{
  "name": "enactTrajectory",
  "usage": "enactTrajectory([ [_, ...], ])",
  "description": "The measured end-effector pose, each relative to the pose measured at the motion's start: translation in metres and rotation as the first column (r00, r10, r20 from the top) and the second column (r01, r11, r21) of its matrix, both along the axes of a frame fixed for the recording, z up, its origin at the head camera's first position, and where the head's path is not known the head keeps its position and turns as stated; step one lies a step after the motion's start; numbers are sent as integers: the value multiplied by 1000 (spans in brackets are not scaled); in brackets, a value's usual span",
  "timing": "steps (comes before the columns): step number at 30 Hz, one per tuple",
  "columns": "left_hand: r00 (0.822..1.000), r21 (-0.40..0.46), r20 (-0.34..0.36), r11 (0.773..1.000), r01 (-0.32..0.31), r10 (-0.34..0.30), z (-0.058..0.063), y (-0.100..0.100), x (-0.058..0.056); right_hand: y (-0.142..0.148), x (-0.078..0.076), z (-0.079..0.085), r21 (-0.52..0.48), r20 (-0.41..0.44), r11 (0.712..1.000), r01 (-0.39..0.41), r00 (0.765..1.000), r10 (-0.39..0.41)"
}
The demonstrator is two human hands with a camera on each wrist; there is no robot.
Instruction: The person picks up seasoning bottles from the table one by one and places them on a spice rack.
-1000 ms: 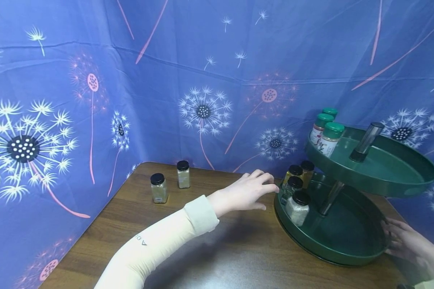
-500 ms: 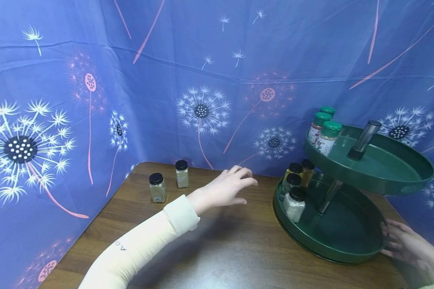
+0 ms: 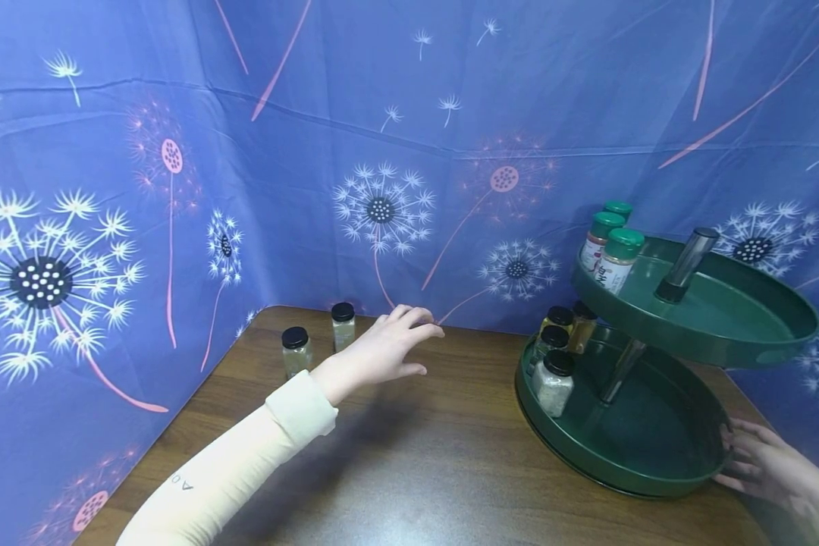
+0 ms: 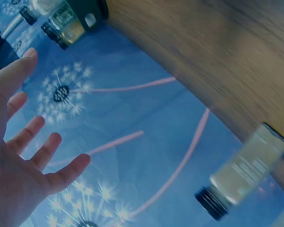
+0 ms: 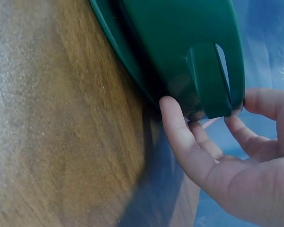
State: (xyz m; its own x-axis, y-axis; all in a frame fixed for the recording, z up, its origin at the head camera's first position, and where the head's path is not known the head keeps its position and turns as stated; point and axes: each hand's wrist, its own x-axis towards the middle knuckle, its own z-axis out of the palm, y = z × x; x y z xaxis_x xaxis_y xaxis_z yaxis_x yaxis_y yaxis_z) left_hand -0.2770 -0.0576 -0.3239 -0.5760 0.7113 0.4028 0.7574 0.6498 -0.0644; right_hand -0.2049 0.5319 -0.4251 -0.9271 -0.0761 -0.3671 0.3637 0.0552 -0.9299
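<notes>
My left hand (image 3: 377,349) is held above the table with its fingers spread, holding nothing. Near it stand two square glass spice jars with black lids: one jar (image 3: 296,358) at the left, partly behind the wrist, and another jar (image 3: 343,331) behind it. The left wrist view shows a pale-filled jar (image 4: 248,165) apart from the fingers. On the right is a green two-tier turntable rack (image 3: 662,447); my right hand (image 3: 771,466) touches the lower tier's outer wall with its fingertips, beside a slot in the right wrist view.
Several black-lidded jars, including a white-filled jar (image 3: 554,390), stand at the left of the lower tier. Green-capped spice bottles, one bottle (image 3: 616,269) foremost, stand on the upper tier (image 3: 744,303). A blue dandelion-print cloth (image 3: 300,189) hangs behind the wooden table (image 3: 464,455).
My left hand has moved left, away from the rack and toward the two jars on the table. The lower tier's jars have shifted slightly. My right hand stays at the rim.
</notes>
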Motion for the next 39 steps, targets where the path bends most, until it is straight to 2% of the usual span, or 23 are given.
enactTrajectory([
  [5,999,23,-18,999,-43,43,-1,-18,-2,-4,3,6,7,36,1000,0,999,0],
  [8,997,24,-13,997,-76,76,-2,-29,-3,-5,3,6,15,41,1000,-8,999,7],
  [15,990,25,12,990,-140,140,-4,-54,-4,-4,8,0,-40,33,999,7,999,-5],
  [21,980,31,38,980,-198,197,-11,-77,-7,-6,11,-2,-50,37,998,40,999,-38],
  [25,975,51,31,973,-224,222,-18,-93,-9,-8,13,-3,-49,39,997,51,998,-49],
  [30,967,74,55,964,-254,250,-26,-111,-11,-9,15,-2,-33,51,999,36,998,-34],
  [35,951,69,79,950,-304,299,-34,-124,-13,-12,15,1,-9,68,999,46,997,-45],
  [39,939,73,91,938,-338,331,-38,-132,-16,-14,15,2,37,61,999,15,998,-17],
])
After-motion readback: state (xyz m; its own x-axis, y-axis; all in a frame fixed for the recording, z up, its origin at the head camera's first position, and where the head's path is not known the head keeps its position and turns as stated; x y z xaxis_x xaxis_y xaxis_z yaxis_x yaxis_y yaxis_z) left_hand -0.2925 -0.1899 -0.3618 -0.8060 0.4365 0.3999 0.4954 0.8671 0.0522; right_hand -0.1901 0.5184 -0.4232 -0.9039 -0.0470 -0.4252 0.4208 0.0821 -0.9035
